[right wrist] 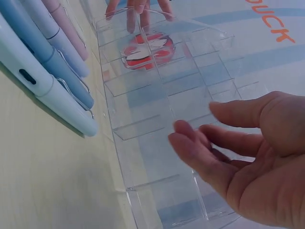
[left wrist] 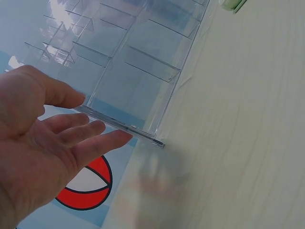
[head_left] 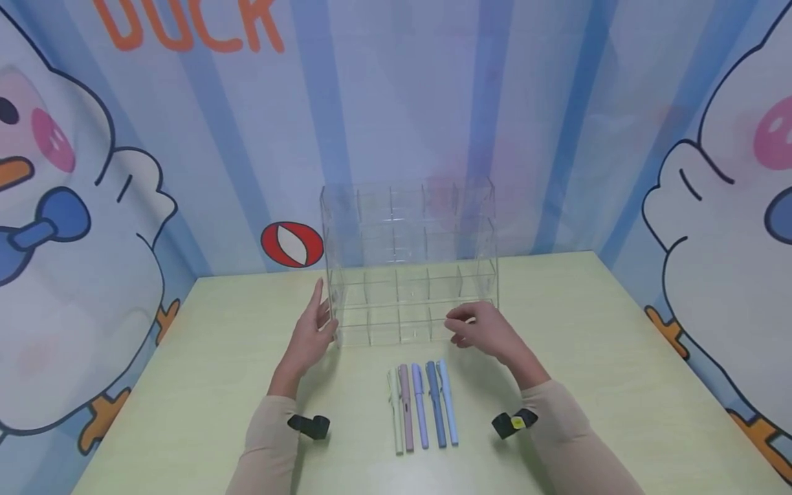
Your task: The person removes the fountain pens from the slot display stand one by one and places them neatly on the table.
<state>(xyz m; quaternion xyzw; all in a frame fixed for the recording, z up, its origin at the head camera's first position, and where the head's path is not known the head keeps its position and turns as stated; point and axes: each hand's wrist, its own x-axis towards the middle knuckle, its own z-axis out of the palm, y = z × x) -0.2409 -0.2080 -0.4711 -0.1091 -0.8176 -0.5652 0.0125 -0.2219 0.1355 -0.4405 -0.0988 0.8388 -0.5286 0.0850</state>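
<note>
A clear acrylic display rack [head_left: 413, 278] with tiered compartments stands near the back of the table. My left hand [head_left: 311, 333] is at its left side panel, thumb on the inner side and fingers along the outer face; the left wrist view shows the panel's edge [left wrist: 119, 125] between them. Near the front right corner, my right hand [head_left: 485, 330] holds nothing, its fingers loosely bent and the thumb apart. Several capped pens lie side by side in front of the rack, including a pale green pen [head_left: 396, 412], a mauve pen [head_left: 405, 409] and a light blue pen [head_left: 448, 405].
The pale wooden table [head_left: 204, 385] meets a blue striped backdrop [head_left: 408, 103] right behind the rack. Cartoon ducks are printed on the cloth at both sides. A black camera strap [head_left: 309, 426] sits on the left wrist and another strap [head_left: 515, 422] on the right.
</note>
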